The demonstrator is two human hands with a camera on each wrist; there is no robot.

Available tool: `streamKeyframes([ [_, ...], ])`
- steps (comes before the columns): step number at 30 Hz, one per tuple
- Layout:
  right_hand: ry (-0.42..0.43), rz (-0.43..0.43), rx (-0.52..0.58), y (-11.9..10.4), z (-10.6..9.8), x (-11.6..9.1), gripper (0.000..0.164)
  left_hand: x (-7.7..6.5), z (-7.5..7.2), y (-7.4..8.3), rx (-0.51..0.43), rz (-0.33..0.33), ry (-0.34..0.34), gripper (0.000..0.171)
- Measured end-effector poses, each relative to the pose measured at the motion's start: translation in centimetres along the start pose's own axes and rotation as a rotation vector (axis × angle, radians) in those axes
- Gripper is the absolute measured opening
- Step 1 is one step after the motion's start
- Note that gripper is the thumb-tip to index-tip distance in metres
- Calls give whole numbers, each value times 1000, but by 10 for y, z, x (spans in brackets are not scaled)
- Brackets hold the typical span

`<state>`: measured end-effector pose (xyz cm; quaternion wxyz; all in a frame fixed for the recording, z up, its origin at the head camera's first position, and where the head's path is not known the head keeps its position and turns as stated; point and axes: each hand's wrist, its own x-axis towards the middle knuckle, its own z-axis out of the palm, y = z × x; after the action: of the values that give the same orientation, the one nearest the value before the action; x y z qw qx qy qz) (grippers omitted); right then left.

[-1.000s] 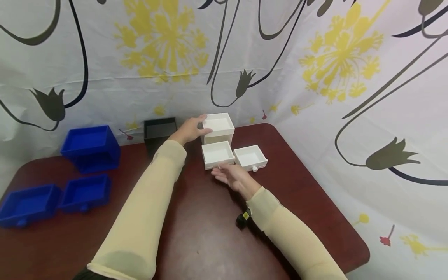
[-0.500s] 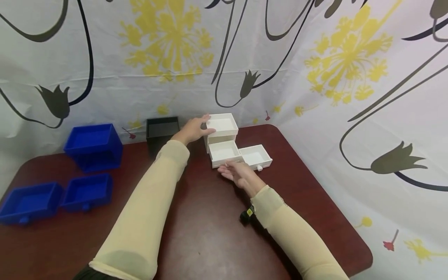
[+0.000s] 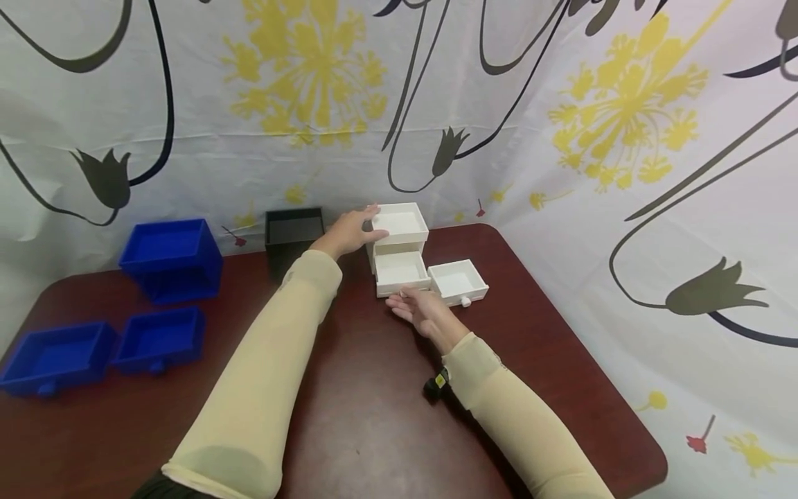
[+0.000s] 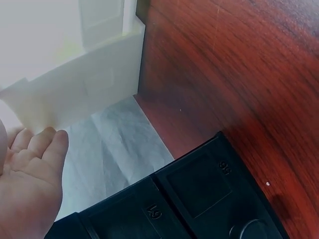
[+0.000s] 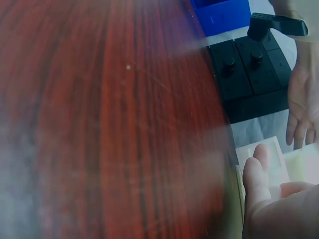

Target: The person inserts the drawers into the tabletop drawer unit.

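At the back of the table stands a small white cabinet [image 3: 400, 223]; its top is a shallow tray. My left hand [image 3: 349, 232] holds its left side, thumb toward the front and fingers toward the rear. A white drawer [image 3: 399, 267] sits partly inside the lower opening, its front part sticking out. The fingers of my right hand [image 3: 425, 313] are at the drawer's front, pinching its knob, which they mostly hide. A second white drawer [image 3: 458, 279] with a round knob lies just to the right. In the left wrist view, fingers of the left hand [image 4: 32, 184] touch the cabinet wall [image 4: 99, 79].
A black drawer unit [image 3: 293, 229] stands left of the white cabinet. Farther left is a blue cabinet [image 3: 167, 246] with an open front, and two blue drawers [image 3: 59, 353] lie before it. A patterned cloth [image 3: 349, 159] hangs behind the table [image 3: 368, 423].
The white drawer has shifted into line with the cabinet and slid a little way into its opening, with my right hand at its front. My left hand stays on the cabinet.
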<state>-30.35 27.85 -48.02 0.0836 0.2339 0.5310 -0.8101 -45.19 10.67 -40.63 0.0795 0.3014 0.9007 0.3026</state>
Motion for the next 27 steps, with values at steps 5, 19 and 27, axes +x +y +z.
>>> streamKeyframes([
  [5, 14, -7, -7, 1, 2, 4, 14, -1, 0, 1, -3, -1, 2, 80],
  [19, -12, -4, -64, -1, -1, 6, 12, -1, -1, 1, 13, -1, -9, 80],
  [27, -7, 2, -58, -1, 0, 9, 18, 0, -1, 0, 11, 5, 0, 79],
])
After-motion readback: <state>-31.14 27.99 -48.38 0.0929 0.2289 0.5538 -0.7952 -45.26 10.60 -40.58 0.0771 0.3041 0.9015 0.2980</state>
